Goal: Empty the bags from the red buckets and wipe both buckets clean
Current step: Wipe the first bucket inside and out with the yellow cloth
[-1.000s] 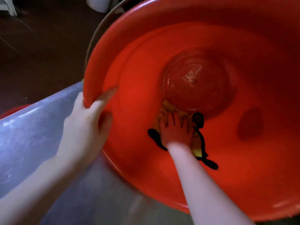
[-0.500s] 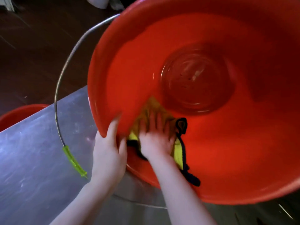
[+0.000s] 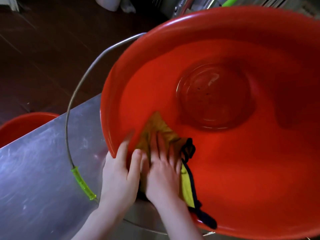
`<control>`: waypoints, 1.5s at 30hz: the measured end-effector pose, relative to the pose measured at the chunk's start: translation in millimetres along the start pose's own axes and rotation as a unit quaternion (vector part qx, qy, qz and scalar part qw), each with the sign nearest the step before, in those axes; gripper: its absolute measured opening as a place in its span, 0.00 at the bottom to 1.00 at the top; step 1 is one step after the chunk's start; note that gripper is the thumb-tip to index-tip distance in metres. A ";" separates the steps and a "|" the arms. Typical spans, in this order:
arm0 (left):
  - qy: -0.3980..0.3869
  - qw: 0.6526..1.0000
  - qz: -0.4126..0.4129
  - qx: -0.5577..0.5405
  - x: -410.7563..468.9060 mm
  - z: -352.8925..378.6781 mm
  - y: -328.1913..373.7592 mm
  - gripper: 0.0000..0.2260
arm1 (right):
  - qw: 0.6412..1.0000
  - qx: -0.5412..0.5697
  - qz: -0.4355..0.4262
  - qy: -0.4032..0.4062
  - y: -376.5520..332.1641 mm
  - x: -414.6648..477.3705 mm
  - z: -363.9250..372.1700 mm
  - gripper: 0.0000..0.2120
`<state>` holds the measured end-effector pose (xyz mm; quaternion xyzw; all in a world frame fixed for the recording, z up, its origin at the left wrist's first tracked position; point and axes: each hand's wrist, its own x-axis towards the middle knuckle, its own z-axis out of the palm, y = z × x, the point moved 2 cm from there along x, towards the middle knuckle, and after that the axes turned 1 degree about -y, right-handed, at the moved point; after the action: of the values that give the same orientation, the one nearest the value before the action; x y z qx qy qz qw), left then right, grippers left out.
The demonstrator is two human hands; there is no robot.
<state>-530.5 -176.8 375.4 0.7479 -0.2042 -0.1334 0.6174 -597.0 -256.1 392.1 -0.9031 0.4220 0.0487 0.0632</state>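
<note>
A large red bucket (image 3: 251,153) lies tilted toward me on a steel table (image 3: 34,170), its mouth open to the camera. My left hand (image 3: 119,175) grips the bucket's near rim, thumb inside and fingers outside. My right hand (image 3: 162,168) presses flat, fingers straight, on a yellow cloth with black trim (image 3: 186,186) against the inner wall close to the rim. The bucket's round bottom (image 3: 214,97) shows faint specks. A second red bucket (image 3: 19,127) peeks out beyond the table's left edge.
The tilted bucket's wire handle (image 3: 76,94) with a green grip (image 3: 83,184) arcs over the table to the left. Dark floor lies beyond the table edge. White and metal objects stand at the top of the view.
My right hand has dragged the cloth from near the bucket's bottom down to the near rim. My left hand slid along the rim toward the right hand. The handle came into view.
</note>
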 end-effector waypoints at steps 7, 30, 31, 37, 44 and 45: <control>-0.073 0.996 -0.049 0.009 3.8 -12.0 10.7 0.18 | 0.994 -0.019 0.104 -0.026 40.1 115.3 -16.3 0.26; -0.005 0.997 0.046 0.056 -4.3 0.0 1.1 0.18 | 1.000 -0.001 0.014 0.011 14.7 -1.2 4.1 0.34; -0.012 0.997 0.051 0.056 -3.8 -0.5 0.8 0.17 | 0.999 -0.007 0.024 0.021 15.7 5.0 3.8 0.33; -0.055 0.997 0.045 0.034 -1.8 -6.1 -3.4 0.17 | 0.990 0.014 0.143 0.008 55.6 92.9 -8.1 0.28; -0.030 0.998 0.025 0.045 -2.6 -3.9 -3.2 0.20 | 0.997 -0.003 0.072 -0.010 36.0 53.7 -3.0 0.29; -0.028 0.998 0.027 0.049 -2.5 -3.7 -3.1 0.20 | 1.000 -0.005 0.026 -0.001 26.6 30.1 0.9 0.31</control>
<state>-530.6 -171.9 373.0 0.7675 -0.2475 -0.1276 0.5774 -598.3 -295.6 385.0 -0.8923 0.4446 0.0530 0.0578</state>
